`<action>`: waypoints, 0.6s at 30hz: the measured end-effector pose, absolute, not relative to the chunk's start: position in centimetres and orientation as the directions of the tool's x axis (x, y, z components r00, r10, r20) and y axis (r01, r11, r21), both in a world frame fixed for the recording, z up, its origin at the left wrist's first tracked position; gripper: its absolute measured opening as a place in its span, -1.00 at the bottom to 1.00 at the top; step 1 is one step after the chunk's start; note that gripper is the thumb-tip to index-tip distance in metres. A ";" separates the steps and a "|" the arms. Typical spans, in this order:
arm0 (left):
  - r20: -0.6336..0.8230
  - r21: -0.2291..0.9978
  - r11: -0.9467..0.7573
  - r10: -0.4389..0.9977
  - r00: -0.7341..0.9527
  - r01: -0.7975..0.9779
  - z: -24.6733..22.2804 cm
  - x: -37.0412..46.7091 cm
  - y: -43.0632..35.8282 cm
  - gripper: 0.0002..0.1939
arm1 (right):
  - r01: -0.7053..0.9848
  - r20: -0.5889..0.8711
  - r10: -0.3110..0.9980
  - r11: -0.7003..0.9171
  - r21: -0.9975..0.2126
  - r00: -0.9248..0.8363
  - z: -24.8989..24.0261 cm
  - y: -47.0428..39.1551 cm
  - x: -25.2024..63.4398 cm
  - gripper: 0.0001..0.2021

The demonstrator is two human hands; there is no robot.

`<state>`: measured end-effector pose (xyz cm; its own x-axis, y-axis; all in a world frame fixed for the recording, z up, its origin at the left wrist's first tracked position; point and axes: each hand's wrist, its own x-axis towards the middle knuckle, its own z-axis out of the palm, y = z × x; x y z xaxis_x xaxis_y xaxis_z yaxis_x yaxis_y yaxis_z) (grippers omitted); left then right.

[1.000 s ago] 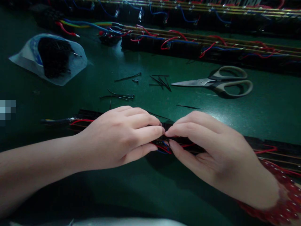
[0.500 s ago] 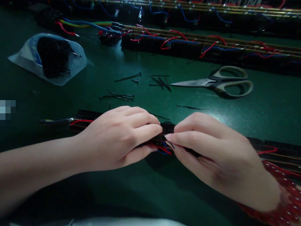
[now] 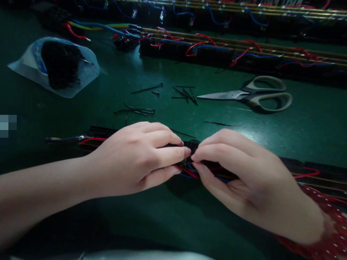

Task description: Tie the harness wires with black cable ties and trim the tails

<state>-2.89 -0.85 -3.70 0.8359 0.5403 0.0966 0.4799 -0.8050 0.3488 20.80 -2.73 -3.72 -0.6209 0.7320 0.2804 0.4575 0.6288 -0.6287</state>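
Observation:
A long black strip [image 3: 311, 167] with red and blue wires and brass-coloured rails lies across the table under both hands. Over its middle, my left hand [image 3: 141, 157] is closed, fingers on the far side and thumb on the near side. My right hand [image 3: 244, 177] is beside it, thumb and fingertips drawn together in a pinch at the wires. What those fingertips hold, if anything, is hidden. Red and blue wires [image 3: 191, 172] show between the two hands. One thin black cable tie [image 3: 184, 134] lies just beyond the left fingers.
Scissors [image 3: 238, 95] lie beyond the right hand, blades pointing left. Several loose black cable ties [image 3: 138, 111] and short black pieces [image 3: 185, 94] are scattered nearby. An open clear bag [image 3: 89, 74] of black ties sits at left. Two wired assemblies [image 3: 217, 54] stretch across the back.
The right fingertips have shifted slightly toward the left hand. A thin black end that stuck out below them is no longer visible. The left index finger reaches slightly farther right.

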 end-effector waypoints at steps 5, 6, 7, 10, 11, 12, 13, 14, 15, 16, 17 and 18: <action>0.105 0.355 -0.802 0.545 0.832 0.481 -3.8 -3.0 -0.9 -0.74 | 0.444 0.287 0.713 0.648 -0.619 -0.640 -3.8 -2.6 20.8 -0.93; 0.104 0.357 -0.803 0.542 0.834 0.477 -3.8 -3.0 -0.9 -0.74 | 0.439 0.297 0.704 0.660 -0.610 -0.645 -3.8 -2.6 20.8 -0.93; 0.100 0.361 -0.802 0.541 0.835 0.476 -3.7 -3.0 -0.9 -0.74 | 0.437 0.302 0.696 0.670 -0.600 -0.652 -3.8 -2.7 20.8 -0.92; 0.088 0.383 -0.791 0.544 0.834 0.476 -3.7 -2.9 -0.9 -0.75 | 0.433 0.309 0.674 0.694 -0.575 -0.671 -3.8 -2.8 20.9 -0.88; 0.087 0.390 -0.788 0.547 0.833 0.476 -3.6 -2.9 -0.9 -0.75 | 0.432 0.309 0.668 0.701 -0.568 -0.677 -3.7 -2.8 21.0 -0.86; 0.088 0.397 -0.786 0.546 0.833 0.474 -3.6 -2.9 -0.9 -0.74 | 0.436 0.303 0.666 0.703 -0.562 -0.682 -3.7 -2.8 21.0 -0.84; 0.088 0.403 -0.786 0.543 0.835 0.468 -3.5 -2.9 -0.9 -0.73 | 0.441 0.297 0.664 0.705 -0.555 -0.686 -3.6 -2.8 21.1 -0.83; 0.091 0.407 -0.789 0.536 0.839 0.460 -3.5 -2.9 -0.8 -0.71 | 0.443 0.296 0.661 0.708 -0.549 -0.690 -3.6 -2.8 21.1 -0.82; 0.091 0.412 -0.790 0.532 0.842 0.454 -3.5 -2.9 -0.8 -0.69 | 0.444 0.297 0.659 0.712 -0.544 -0.691 -3.5 -2.8 21.1 -0.81; 0.092 0.417 -0.790 0.529 0.844 0.450 -3.5 -2.9 -0.8 -0.68 | 0.444 0.300 0.658 0.714 -0.542 -0.691 -3.5 -2.8 21.1 -0.81; 0.094 0.421 -0.789 0.529 0.843 0.448 -3.5 -2.9 -0.8 -0.69 | 0.444 0.302 0.658 0.715 -0.540 -0.690 -3.5 -2.8 21.1 -0.82; 0.095 0.423 -0.787 0.532 0.842 0.449 -3.5 -3.0 -0.8 -0.71 | 0.446 0.304 0.659 0.715 -0.539 -0.688 -3.5 -2.7 21.1 -0.82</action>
